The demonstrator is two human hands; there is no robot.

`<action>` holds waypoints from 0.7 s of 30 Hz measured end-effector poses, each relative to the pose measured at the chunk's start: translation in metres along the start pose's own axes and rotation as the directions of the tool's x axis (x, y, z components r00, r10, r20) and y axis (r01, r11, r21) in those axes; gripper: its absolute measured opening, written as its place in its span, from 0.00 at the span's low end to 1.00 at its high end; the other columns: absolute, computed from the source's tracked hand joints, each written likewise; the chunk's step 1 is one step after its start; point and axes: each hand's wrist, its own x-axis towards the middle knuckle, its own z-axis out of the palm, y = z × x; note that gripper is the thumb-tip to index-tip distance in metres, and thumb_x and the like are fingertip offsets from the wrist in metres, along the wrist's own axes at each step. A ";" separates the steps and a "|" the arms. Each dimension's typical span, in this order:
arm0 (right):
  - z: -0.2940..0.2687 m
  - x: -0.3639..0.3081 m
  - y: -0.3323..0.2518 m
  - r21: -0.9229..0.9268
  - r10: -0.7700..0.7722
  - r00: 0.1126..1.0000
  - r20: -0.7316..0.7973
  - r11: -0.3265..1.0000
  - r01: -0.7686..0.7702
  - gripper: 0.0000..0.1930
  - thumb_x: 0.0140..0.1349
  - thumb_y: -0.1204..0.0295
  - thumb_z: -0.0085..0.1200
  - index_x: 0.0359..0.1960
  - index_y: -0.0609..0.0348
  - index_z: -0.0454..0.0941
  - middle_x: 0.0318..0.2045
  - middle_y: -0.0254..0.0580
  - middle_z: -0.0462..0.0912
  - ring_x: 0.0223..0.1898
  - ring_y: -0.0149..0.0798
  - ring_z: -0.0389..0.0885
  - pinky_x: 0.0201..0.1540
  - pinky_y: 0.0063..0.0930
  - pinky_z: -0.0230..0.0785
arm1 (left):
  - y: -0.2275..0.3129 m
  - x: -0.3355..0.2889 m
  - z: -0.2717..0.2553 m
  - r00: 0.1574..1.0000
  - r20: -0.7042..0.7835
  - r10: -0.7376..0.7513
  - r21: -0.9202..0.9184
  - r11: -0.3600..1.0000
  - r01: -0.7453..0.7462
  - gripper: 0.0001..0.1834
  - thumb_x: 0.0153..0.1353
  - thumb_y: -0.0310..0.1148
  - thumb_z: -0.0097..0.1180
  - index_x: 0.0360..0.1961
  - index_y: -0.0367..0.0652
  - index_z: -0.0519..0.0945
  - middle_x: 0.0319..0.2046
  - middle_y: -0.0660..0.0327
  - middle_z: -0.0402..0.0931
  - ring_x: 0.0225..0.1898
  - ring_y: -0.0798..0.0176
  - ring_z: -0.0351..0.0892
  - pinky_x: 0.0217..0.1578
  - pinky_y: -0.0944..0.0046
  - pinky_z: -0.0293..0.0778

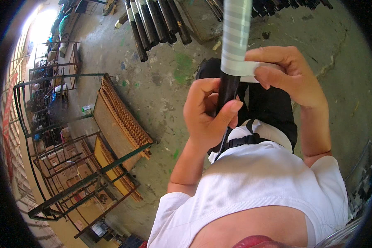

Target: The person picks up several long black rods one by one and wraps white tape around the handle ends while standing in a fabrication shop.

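A black pole (pixel 228 91) runs away from my body, its near end close to my waist. Its far part is covered by overlapping turns of pale, whitish tape (pixel 235 37). My left hand (pixel 202 118) is closed around the bare black part, just below the wrapped edge, with the thumb on top. From that edge a flat strip of white tape (pixel 248 69) stretches right to my right hand (pixel 295 76), which pinches it between thumb and fingers. The pole's far end lies beyond the top of the view.
On the floor ahead lies a row of dark poles (pixel 157 29), some partly whitish. More dark poles (pixel 277 7) lie at the far right. To the left stands a dark metal frame (pixel 66 202) beside wooden racks (pixel 122 113) with rows of rounded pieces. The floor (pixel 165 103) is paint-spotted.
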 end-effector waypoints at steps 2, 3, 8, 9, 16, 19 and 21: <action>-0.004 -0.001 -0.001 -0.057 -0.021 0.999 0.028 0.998 0.023 0.09 0.58 0.72 0.54 0.37 0.64 0.80 0.24 0.27 0.76 0.25 0.20 0.69 0.27 0.16 0.61 | -0.002 0.002 -0.001 1.000 0.004 0.008 -0.042 0.999 -0.007 0.17 0.56 0.22 0.58 0.43 0.35 0.64 0.26 0.58 0.73 0.15 0.73 0.69 0.15 0.75 0.65; -0.002 -0.001 -0.004 -0.074 -0.043 0.999 0.016 0.996 0.044 0.08 0.58 0.72 0.53 0.35 0.64 0.79 0.23 0.27 0.76 0.25 0.20 0.69 0.26 0.16 0.61 | -0.001 0.002 -0.002 1.000 0.007 -0.013 -0.047 0.999 0.014 0.17 0.56 0.22 0.58 0.43 0.35 0.64 0.26 0.58 0.73 0.16 0.73 0.69 0.15 0.75 0.65; 0.003 0.001 0.006 -0.292 -0.111 0.985 -0.129 0.954 0.069 0.07 0.56 0.71 0.53 0.27 0.63 0.77 0.19 0.30 0.74 0.23 0.21 0.69 0.24 0.20 0.61 | -0.001 0.000 0.000 1.000 0.001 -0.025 0.033 0.999 0.025 0.16 0.57 0.20 0.56 0.43 0.35 0.64 0.27 0.58 0.73 0.16 0.73 0.70 0.15 0.75 0.65; 0.004 0.002 0.008 -0.378 -0.112 0.981 -0.159 0.925 0.044 0.08 0.56 0.70 0.53 0.26 0.63 0.77 0.18 0.31 0.74 0.23 0.21 0.69 0.24 0.21 0.61 | -0.002 -0.003 0.002 1.000 -0.014 -0.026 0.062 0.998 0.027 0.16 0.57 0.20 0.56 0.44 0.36 0.64 0.28 0.58 0.73 0.16 0.73 0.70 0.15 0.75 0.65; -0.019 0.002 0.057 -0.026 0.082 0.951 -0.299 0.995 -0.094 0.15 0.61 0.60 0.49 0.39 0.59 0.80 0.25 0.32 0.79 0.27 0.28 0.75 0.32 0.26 0.68 | 0.004 0.003 0.000 0.995 -0.098 -0.022 0.075 0.997 0.029 0.17 0.56 0.19 0.56 0.43 0.37 0.63 0.30 0.58 0.73 0.17 0.73 0.70 0.16 0.75 0.66; 0.003 0.013 0.024 0.038 -0.078 0.978 -0.192 0.996 0.087 0.20 0.59 0.59 0.53 0.47 0.60 0.76 0.34 0.32 0.79 0.36 0.24 0.74 0.41 0.18 0.67 | 0.003 0.005 0.002 0.997 -0.079 -0.002 0.101 0.995 0.010 0.17 0.57 0.19 0.55 0.43 0.38 0.62 0.28 0.58 0.72 0.18 0.72 0.70 0.16 0.75 0.67; 0.014 0.016 0.018 -0.006 -0.173 0.982 -0.075 0.985 0.173 0.19 0.58 0.62 0.55 0.47 0.61 0.77 0.35 0.33 0.80 0.38 0.23 0.75 0.42 0.16 0.67 | 0.000 0.002 0.006 0.997 -0.073 -0.028 0.122 0.992 0.037 0.16 0.57 0.20 0.55 0.43 0.36 0.62 0.28 0.57 0.72 0.18 0.72 0.71 0.16 0.74 0.67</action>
